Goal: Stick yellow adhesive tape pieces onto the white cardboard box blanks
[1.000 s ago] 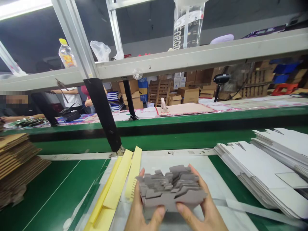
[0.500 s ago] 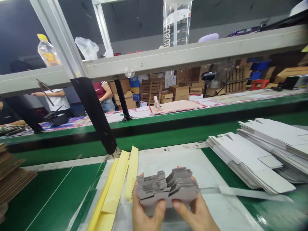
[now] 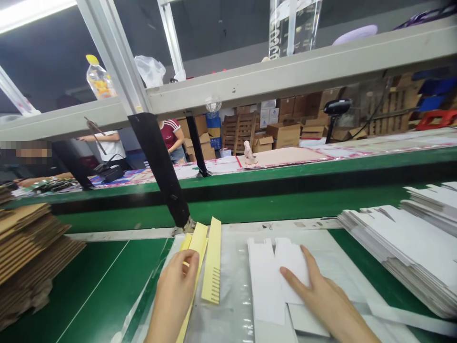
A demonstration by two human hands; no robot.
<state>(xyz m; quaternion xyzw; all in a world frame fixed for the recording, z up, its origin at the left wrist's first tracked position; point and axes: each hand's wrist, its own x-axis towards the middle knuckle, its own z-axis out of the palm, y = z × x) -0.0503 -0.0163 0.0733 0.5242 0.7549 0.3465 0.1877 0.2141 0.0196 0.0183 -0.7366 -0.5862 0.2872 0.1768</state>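
2 hands: left (image 3: 174,290) grips strip (image 3: 195,243), right (image 3: 323,290) flattens card (image 3: 292,262).

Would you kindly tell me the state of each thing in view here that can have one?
Left hand: curled over the yellow strip.
Right hand: open, fingers resting on the white die-cut card.
Comb-edged yellow strip: lying flat, untouched.
White card stack: piled flat.
Corrugated cardboard stack: piled, edges uneven.

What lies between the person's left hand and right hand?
In the head view, a yellow notched strip and a white card piece lie between the left hand and the right hand, on a plastic sheet.
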